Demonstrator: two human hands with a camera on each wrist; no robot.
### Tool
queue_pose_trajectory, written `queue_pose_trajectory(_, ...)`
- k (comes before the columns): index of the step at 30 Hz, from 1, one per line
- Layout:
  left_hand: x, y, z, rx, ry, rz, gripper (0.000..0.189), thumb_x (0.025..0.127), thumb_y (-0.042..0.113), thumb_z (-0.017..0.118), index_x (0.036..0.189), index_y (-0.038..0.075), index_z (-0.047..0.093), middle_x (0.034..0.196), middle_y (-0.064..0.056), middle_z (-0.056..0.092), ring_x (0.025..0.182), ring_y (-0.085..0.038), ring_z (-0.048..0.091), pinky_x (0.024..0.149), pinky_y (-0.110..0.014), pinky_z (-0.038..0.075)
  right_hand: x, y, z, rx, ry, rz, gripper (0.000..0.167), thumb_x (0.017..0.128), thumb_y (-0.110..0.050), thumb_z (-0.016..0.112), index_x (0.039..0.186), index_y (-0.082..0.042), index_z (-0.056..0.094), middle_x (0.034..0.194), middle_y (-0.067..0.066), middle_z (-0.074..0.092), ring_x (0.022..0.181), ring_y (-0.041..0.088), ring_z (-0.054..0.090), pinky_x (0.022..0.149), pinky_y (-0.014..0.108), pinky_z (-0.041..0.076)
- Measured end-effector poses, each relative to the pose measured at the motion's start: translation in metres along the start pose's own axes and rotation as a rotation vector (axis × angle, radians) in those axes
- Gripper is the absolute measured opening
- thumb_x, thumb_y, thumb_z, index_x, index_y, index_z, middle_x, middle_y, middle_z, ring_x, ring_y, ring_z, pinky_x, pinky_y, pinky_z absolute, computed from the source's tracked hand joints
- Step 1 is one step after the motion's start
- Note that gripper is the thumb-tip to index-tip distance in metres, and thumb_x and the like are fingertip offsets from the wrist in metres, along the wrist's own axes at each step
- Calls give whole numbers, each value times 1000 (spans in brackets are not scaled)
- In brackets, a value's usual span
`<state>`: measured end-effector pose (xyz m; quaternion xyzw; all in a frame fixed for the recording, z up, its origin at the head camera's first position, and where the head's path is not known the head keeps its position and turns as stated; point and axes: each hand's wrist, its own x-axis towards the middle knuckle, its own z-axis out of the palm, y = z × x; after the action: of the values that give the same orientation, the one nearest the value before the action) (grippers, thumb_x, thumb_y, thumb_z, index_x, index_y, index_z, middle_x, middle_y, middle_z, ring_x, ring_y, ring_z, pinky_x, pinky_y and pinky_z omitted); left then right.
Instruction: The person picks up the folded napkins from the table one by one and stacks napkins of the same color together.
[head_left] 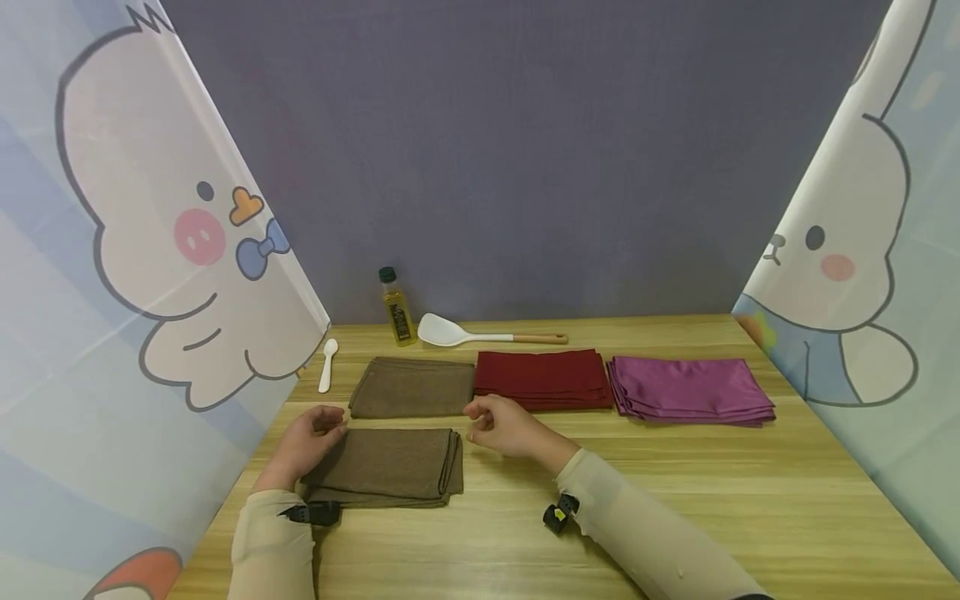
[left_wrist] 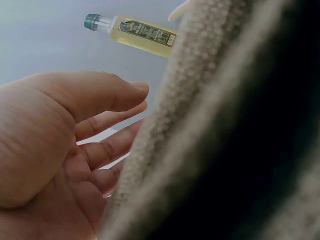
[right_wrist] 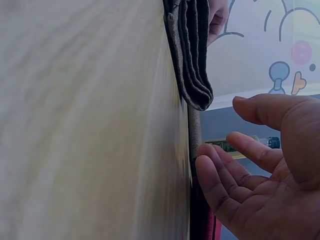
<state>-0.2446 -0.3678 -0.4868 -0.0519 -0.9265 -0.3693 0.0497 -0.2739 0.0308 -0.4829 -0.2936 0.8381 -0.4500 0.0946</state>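
A folded brown cloth (head_left: 386, 462) lies at the front of the wooden table, its layered folds (right_wrist: 195, 65) facing my right hand. My left hand (head_left: 309, 442) is at the cloth's left side with fingers loosely bent; in the left wrist view nothing is gripped, and whether it touches the cloth I cannot tell. My right hand (head_left: 506, 425) hovers off the cloth's upper right corner, thumb and fingers apart, holding nothing. Just behind lies a second folded brown cloth (head_left: 412, 387). A folded dark red cloth (head_left: 543, 379) is beside that one, right behind my right hand.
A folded purple cloth (head_left: 690, 387) lies at the right of the row. Along the back are an oil bottle (head_left: 398, 310) with a green cap and a white spatula (head_left: 450, 332) with a wooden handle. A small white spoon (head_left: 327, 365) lies at the left edge.
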Motion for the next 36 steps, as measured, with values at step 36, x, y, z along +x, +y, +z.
queue_pose_trajectory(36,7,12,19,-64,-106,34,27,91,10,83,117,6,76,116,-9,75,113,-35,68,97,-50,53,-4,6,-6,-78,-156,75,19,88,-16,87,106,-11,79,85,-7,67,76,8,61,67,27,54)
